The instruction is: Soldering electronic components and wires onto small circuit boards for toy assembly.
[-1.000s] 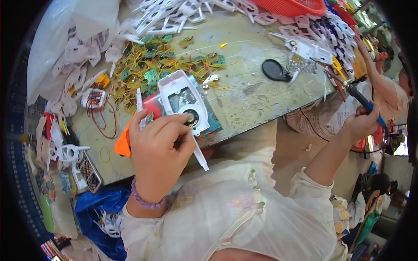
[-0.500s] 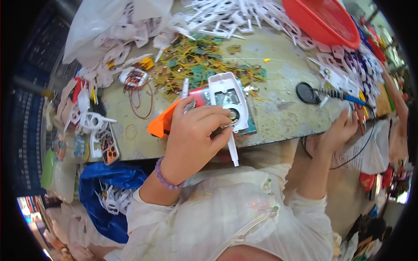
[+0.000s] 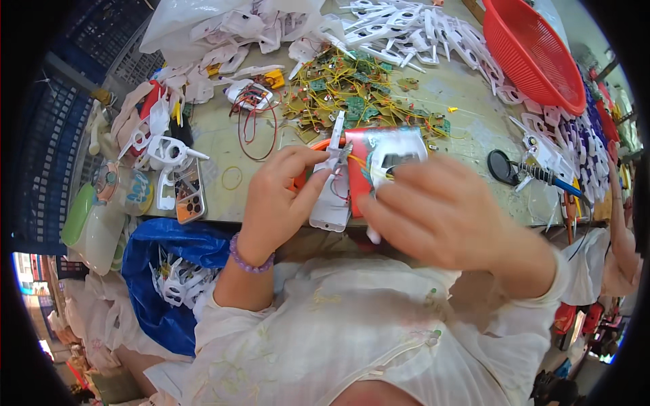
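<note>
My left hand [image 3: 284,193] pinches a slim white plastic casing half [image 3: 330,206], its narrow end pointing away from me and its broad end near the table's front edge. Beside it, a second white casing half [image 3: 408,145] with a round opening lies over a red and teal flat packet [image 3: 359,189]. My right hand [image 3: 440,213] is over this second piece, fingers curled and smeared by motion, so its grip is unclear. A yellow wire [image 3: 359,160] shows between the two halves. Something orange [image 3: 300,181] is partly hidden behind my left hand.
Green circuit boards with yellow wires [image 3: 355,88] lie heaped beyond my hands. White plastic frames [image 3: 406,30] and a red basket [image 3: 535,54] are at the back. A soldering iron [image 3: 552,177] rests in its coil stand at right. A blue bag [image 3: 152,254] hangs lower left.
My right hand has come from the table's right side to the casing. The casing now shows as two halves apart. My left hand has shifted from the round part to the slim half.
</note>
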{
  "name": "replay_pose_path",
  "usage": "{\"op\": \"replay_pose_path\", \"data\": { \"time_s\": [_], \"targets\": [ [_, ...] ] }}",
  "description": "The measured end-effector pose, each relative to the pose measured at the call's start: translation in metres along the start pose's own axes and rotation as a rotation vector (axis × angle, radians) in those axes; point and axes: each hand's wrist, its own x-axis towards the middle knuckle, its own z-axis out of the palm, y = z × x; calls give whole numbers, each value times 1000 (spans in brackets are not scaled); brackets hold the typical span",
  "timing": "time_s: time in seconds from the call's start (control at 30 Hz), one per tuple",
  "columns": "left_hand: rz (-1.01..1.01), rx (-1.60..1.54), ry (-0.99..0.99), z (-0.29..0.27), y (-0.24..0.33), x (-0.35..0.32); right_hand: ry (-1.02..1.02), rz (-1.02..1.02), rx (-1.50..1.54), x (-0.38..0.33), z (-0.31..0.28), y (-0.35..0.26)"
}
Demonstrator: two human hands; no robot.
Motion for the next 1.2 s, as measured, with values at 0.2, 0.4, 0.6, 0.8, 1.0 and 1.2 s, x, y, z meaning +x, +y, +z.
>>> {"op": "replay_pose_path", "data": {
  "time_s": [0.2, 0.4, 0.6, 0.8, 1.0, 1.2],
  "targets": [
    [-160, -235, 182, -1, -18, -6, -154, 686, 690, 91, 23, 52],
    [-195, -365, 167, -16, -29, -11, -339, 1123, 1010, 44, 93, 89],
    [57, 138, 51, -9, -19, -24, -390, 925, 846, 36, 118, 99],
    [1, 123, 78, -7, -29, -20, -459, 925, 1144, 55, 111, 103],
    [-275, -183, -73, -22, -30, -13, -440, 804, 1474, 70, 119, 88],
    [-404, -78, -230, -23, -31, 11, -441, 661, 919, 81, 123, 77]
  ]
}}
